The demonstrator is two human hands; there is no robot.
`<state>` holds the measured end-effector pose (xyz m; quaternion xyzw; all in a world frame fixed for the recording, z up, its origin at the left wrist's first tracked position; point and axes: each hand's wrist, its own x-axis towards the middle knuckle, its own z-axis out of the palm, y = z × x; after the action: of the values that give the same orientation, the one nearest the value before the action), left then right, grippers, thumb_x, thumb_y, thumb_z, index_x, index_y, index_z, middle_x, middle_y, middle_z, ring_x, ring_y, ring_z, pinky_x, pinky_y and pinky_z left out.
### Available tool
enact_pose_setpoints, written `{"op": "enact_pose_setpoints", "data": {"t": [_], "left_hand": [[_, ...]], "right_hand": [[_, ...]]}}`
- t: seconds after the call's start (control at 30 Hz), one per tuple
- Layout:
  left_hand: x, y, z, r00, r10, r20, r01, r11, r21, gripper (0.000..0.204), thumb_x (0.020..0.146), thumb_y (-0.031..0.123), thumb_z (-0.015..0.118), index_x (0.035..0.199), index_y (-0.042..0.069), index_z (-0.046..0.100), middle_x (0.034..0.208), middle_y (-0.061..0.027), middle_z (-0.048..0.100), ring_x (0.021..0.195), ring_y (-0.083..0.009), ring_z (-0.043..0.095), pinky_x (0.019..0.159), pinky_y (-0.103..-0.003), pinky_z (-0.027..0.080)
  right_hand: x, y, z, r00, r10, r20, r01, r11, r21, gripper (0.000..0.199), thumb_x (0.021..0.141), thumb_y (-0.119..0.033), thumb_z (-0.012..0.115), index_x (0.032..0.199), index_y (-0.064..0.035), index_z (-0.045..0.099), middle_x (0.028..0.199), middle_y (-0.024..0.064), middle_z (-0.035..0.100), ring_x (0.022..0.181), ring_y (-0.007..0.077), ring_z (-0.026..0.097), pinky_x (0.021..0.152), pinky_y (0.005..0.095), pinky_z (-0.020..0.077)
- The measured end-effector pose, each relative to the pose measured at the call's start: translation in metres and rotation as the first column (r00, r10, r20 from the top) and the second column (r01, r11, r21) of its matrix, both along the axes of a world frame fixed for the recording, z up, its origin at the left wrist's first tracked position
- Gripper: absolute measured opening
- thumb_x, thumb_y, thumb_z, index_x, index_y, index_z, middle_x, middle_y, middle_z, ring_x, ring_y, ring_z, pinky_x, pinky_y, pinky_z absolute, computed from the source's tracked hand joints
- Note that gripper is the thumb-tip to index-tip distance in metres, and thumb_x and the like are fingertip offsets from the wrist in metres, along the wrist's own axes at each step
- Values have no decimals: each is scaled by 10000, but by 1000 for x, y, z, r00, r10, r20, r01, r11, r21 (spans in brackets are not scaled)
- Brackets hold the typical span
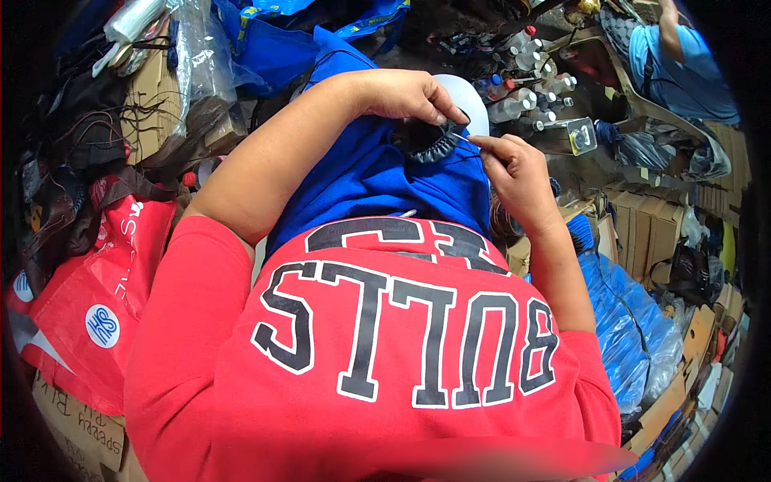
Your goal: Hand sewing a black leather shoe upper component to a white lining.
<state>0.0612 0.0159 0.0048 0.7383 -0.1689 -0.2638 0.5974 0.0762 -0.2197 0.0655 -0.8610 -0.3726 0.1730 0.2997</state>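
The person is working on a blue garment (377,181) lying across the lap, just above the hem of the red lettered shirt (385,345). At its upper edge sits a dark gathered elastic cuff (426,140), bunched into a small puckered ring.

The left hand (401,96) is arching over from above, thumb and forefinger pinched together on the top rim of the cuff. The right hand (518,173) is coming in from the side, fingertips closed on a thin pale strand (464,138) (thread or fine cord; too small to tell which) that is running to the cuff's right edge.

Handling judgement: the fabric is looking soft and light, draping and folding without holding shape, so it is needing support from the lap rather than strength. The elastic band is likely stretchy and springy; the firmest hold is on the ribbed rim itself, where the gathers give purchase. The strand is looking fine and slippery, best taken close to its end between fingertips.

Surroundings: red carrier bags (96,297) to the left, cardboard boxes (642,229) and clear bottles (530,96) to the right, another person in a light-blue top (683,68) at upper right.
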Motion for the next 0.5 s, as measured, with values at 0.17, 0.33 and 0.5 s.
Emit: {"op": "enact_pose_setpoints", "data": {"t": [0.17,0.33,0.5], "left_hand": [[-3,0,1,995,42,-96,-48,997,-56,408,799,4,548,1203,46,594,1096,-48,635,1002,-123,553,926,-248,393],[-3,0,2,992,38,-120,-46,997,-64,407,793,3,549,1197,38,595,1108,-54,639,1023,-119,554,933,-243,394],[-1,1,-1,993,39,-107,-48,995,-86,407,792,10,553,1195,35,596,1108,-51,637,1013,-114,552,932,-245,394]], "right_hand": [[-3,1,1,999,-11,32,12,1000,-12,203,797,-63,573,971,-48,677,774,153,614,706,283,612,657,353,473],[-3,2,4,999,-22,-23,21,999,-26,203,794,-72,576,969,-44,677,823,168,634,748,283,629,690,332,487],[-2,4,4,997,-44,-59,44,999,-12,199,795,-79,575,959,-44,680,840,179,639,766,293,636,705,334,494]]}}
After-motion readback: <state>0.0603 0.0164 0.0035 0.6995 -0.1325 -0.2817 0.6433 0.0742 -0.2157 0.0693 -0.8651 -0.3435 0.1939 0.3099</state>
